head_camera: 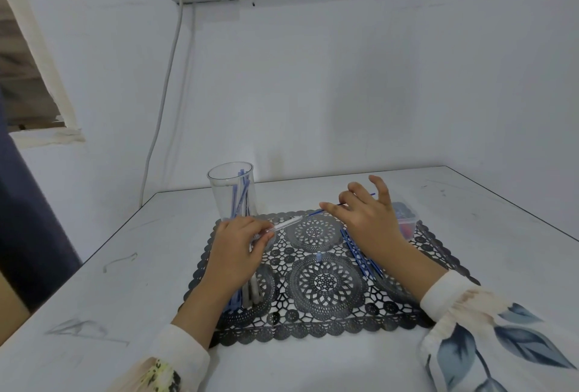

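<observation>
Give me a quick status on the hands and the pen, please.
Left hand grips barrel. Right hand pinches refill, tip at barrel mouth. Nothing between them; spare refills on mat by right wrist.

We've just got one head-worn wide-angle cam, looking forward and down at the bench [313,366], pretty close in, wall [344,78] right behind.

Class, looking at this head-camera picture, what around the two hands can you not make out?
Head view: plastic box, mostly behind the right hand; contents blurred.
Head view: pens on the mat, tops hidden under the left hand.
Head view: blue refill meeting the clear barrel, too blurred to tell if inserted.
</observation>
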A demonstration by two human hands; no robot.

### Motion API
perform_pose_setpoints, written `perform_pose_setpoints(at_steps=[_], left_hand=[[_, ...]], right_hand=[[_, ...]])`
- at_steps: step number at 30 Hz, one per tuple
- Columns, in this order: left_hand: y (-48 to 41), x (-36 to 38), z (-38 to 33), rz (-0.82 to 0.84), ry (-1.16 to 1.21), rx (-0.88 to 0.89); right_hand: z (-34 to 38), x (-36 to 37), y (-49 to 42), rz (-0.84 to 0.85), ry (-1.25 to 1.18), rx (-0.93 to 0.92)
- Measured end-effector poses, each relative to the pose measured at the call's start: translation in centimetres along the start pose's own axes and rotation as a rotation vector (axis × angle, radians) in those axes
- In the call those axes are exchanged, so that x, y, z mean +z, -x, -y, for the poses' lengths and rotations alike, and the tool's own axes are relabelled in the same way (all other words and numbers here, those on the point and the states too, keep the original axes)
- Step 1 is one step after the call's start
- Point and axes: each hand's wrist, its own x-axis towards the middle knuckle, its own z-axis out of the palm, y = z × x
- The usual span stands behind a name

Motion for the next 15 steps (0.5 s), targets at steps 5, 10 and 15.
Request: perform_pose_setpoints(at_steps=[5,10,15], left_hand=[[0.01,0.04,-0.34,0.001,-0.006,0.023],[0.13,0.11,-0.62,0.021,-0.016,0.038],[0.1,0.1,-0.65,0.026,-0.023,0.033]], right_hand=[[0.04,0.19,0.08,0.021,-0.08,-0.043],[0.08,0.49,0.21,0.012,-0.113,-0.058],[0.03,0.62,0.37,-0.01,-0.133,-0.05]])
